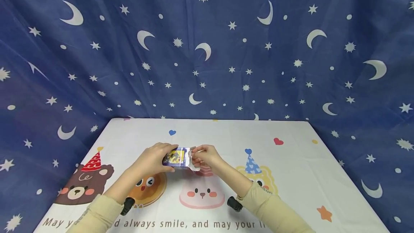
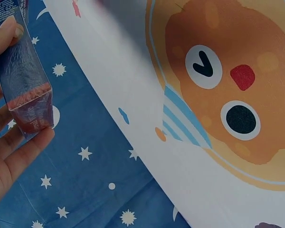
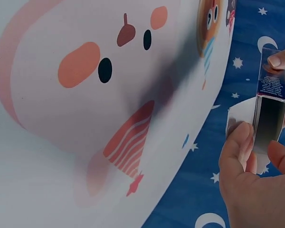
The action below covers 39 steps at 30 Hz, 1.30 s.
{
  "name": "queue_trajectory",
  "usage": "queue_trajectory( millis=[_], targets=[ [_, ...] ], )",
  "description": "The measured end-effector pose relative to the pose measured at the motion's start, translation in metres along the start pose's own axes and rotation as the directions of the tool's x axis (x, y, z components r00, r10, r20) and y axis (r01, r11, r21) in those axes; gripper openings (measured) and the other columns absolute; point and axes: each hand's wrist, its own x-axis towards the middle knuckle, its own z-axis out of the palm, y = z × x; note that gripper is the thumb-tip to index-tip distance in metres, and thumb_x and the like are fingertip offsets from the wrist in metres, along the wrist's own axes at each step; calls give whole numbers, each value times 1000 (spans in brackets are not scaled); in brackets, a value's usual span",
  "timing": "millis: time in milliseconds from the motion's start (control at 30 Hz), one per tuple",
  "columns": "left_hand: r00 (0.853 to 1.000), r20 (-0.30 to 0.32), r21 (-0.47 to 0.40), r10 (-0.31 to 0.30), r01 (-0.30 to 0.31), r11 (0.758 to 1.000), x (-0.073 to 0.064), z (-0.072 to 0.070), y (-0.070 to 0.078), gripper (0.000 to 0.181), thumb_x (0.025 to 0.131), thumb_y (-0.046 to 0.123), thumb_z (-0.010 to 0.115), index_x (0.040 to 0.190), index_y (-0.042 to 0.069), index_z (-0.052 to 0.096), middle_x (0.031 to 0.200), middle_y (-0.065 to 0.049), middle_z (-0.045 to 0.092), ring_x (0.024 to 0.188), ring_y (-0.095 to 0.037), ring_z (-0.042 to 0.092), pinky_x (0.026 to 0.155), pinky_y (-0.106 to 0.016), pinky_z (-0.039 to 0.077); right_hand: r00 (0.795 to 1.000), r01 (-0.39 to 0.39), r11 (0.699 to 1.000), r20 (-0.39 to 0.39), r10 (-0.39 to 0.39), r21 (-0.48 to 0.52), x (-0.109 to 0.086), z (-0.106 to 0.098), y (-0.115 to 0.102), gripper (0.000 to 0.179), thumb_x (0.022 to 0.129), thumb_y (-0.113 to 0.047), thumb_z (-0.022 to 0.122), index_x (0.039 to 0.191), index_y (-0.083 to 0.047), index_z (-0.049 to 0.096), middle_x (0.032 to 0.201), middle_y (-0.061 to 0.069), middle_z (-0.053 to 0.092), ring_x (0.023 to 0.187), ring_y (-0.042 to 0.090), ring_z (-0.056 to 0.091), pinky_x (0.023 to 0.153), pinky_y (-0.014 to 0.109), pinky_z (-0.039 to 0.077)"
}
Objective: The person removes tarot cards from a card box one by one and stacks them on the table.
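A small blue card box (image 1: 177,157) with a yellow picture on its face is held above the table. My left hand (image 1: 154,159) grips its left end, thumb on one side and fingers on the other. Clear film covers the closed end of the box (image 2: 31,95) in the left wrist view. At the right end the box is open, with a white flap (image 3: 241,114) folded out and a dark hollow inside. My right hand (image 1: 207,155) has curled fingers round this open end, touching the flap. Whether anything lies deep inside cannot be seen.
A white tablecloth (image 1: 245,132) printed with cartoon animals, hearts and lettering covers the table. Behind it hangs a dark blue curtain (image 1: 223,71) with moons and stars. Black wrist devices (image 1: 234,204) show by both sleeves.
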Motion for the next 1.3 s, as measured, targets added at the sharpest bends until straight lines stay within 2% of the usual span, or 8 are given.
queue_trajectory(
  millis=[233,367,467,600,800,1000,1300],
  targets=[
    [1000,-8,18,-20,20,1000,-3,2,1,77,64,37,85,129,8,56,121,-11,63,112,-29,58,88,-50,52,1000,2,998,-29,-4,-69,2,6,4,20,83,0,61,101,8,59,66,4,62,49,7,54,47,16,49],
    [1000,-11,14,-17,17,1000,-4,6,5,76,64,37,85,129,8,56,121,-12,63,112,-30,58,87,-50,52,997,-11,990,-75,1,-140,3,6,10,15,83,-3,62,96,4,59,65,1,57,48,7,53,45,14,47],
    [1000,-7,19,-27,27,999,-4,10,7,77,64,39,85,129,8,57,121,-11,64,111,-28,59,88,-49,52,997,-12,986,-77,-1,-167,3,6,15,11,82,-3,62,91,2,58,62,0,56,46,7,52,44,15,47],
    [999,-5,26,-41,41,999,-6,12,9,77,63,40,85,128,9,57,121,-10,64,111,-28,59,90,-48,52,999,15,987,-49,-23,-159,1,7,19,6,79,2,59,84,1,56,56,-1,55,43,6,51,43,16,48],
    [999,-4,10,-45,45,999,-5,11,10,77,64,39,85,129,9,57,122,-11,63,112,-29,59,92,-49,51,999,31,988,-35,-37,-153,-2,5,17,7,79,4,59,83,0,54,56,-1,55,45,6,53,44,17,50],
    [998,0,-8,-56,56,998,-5,9,7,76,64,38,85,129,10,57,122,-11,63,113,-29,58,93,-49,50,1000,-6,990,-22,3,-140,0,3,17,5,83,0,61,85,2,57,56,0,57,44,5,53,43,14,47],
    [998,11,-13,-54,54,998,-3,7,4,77,65,38,85,130,10,56,124,-11,62,114,-30,58,93,-50,50,994,-108,990,-43,104,-92,0,0,14,6,85,-5,62,87,0,59,61,2,59,46,5,53,43,13,45]
  ],
)
